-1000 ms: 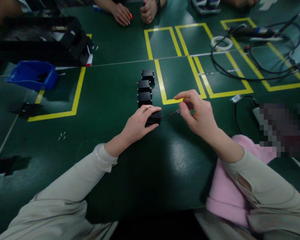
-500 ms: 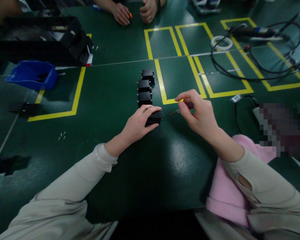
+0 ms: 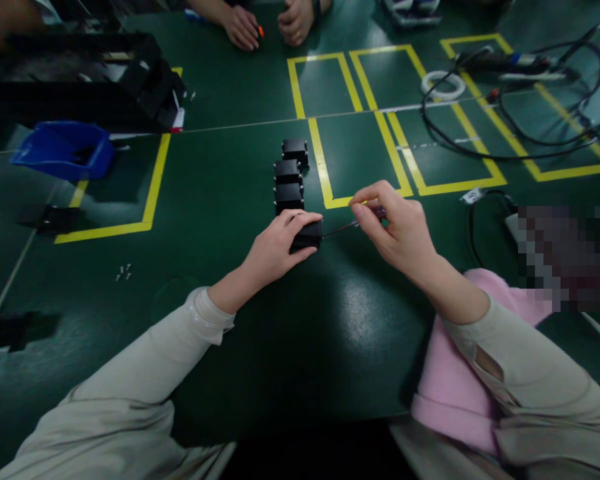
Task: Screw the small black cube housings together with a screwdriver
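My left hand [image 3: 280,245] is closed round a small black block [image 3: 310,233] on the green table, thumb on the near side and fingers over the far side. In my right hand [image 3: 393,223] is a screwdriver [image 3: 379,212], its thin shaft pointing left and its tip at the block's right side. Just beyond my left hand, more black blocks stand in a row, among them a near one [image 3: 289,195], a middle one [image 3: 287,171] and a far one [image 3: 295,149]. Several small screws [image 3: 124,272] lie on the table to the left.
A blue bin [image 3: 65,150] and a long black tray [image 3: 80,100] stand at the left. Across the table rest another person's hands [image 3: 243,28]. Black cable [image 3: 430,130] and a white ring [image 3: 443,87] lie at the right, with pink cloth [image 3: 455,393] by my right forearm.
Both hands keep nearly the same places. The fingers of my right hand have shifted slightly on the screwdriver, whose handle shows a little more.
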`<control>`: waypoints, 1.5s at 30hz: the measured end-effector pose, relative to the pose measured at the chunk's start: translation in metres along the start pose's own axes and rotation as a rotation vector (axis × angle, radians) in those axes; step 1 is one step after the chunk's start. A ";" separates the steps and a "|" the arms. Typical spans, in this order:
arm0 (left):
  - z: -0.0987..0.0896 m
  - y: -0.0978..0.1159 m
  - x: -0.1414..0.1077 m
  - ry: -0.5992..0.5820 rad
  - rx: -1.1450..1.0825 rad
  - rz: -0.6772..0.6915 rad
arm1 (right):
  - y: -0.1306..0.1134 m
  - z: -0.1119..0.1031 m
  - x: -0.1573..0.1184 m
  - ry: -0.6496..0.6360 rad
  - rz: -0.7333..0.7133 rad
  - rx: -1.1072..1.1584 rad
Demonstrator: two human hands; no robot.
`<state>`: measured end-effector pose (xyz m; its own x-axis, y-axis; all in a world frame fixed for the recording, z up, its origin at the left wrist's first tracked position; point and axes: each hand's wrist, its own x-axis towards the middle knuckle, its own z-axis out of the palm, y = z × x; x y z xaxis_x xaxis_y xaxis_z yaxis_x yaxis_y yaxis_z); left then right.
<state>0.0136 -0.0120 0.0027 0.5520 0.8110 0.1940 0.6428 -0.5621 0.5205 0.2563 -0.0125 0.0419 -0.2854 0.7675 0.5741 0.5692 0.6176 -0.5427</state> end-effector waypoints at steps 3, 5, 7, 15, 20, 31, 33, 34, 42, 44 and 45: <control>0.000 0.000 0.000 0.004 0.003 0.003 | 0.000 0.000 0.000 0.003 0.011 -0.007; 0.000 0.000 0.000 0.007 0.006 0.006 | 0.000 0.001 -0.001 0.007 0.018 -0.021; 0.000 -0.001 0.000 0.006 0.008 0.008 | 0.000 0.001 -0.001 0.002 0.017 -0.026; 0.000 0.000 0.000 0.002 0.001 -0.002 | 0.000 0.002 -0.001 0.011 0.002 -0.019; -0.001 -0.001 0.000 -0.004 -0.001 -0.002 | 0.000 0.002 -0.001 0.000 0.025 -0.012; -0.001 0.001 0.000 -0.002 -0.002 -0.005 | 0.001 0.002 -0.001 0.007 0.003 -0.011; -0.001 0.000 0.000 -0.003 -0.004 -0.002 | 0.002 0.002 -0.001 0.016 -0.017 -0.013; -0.001 0.000 0.000 -0.003 -0.004 -0.001 | 0.002 0.002 -0.001 0.017 -0.019 -0.011; -0.001 0.001 0.000 -0.002 -0.003 -0.004 | 0.001 0.002 -0.001 0.010 -0.004 -0.017; -0.001 0.001 0.000 -0.003 -0.002 -0.005 | 0.002 0.002 -0.001 0.007 0.002 -0.011; -0.001 0.001 0.000 -0.004 -0.001 -0.006 | 0.002 0.002 -0.001 0.004 0.007 -0.009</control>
<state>0.0132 -0.0121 0.0041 0.5502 0.8136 0.1880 0.6452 -0.5571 0.5228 0.2562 -0.0122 0.0390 -0.2788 0.7710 0.5726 0.5777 0.6109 -0.5414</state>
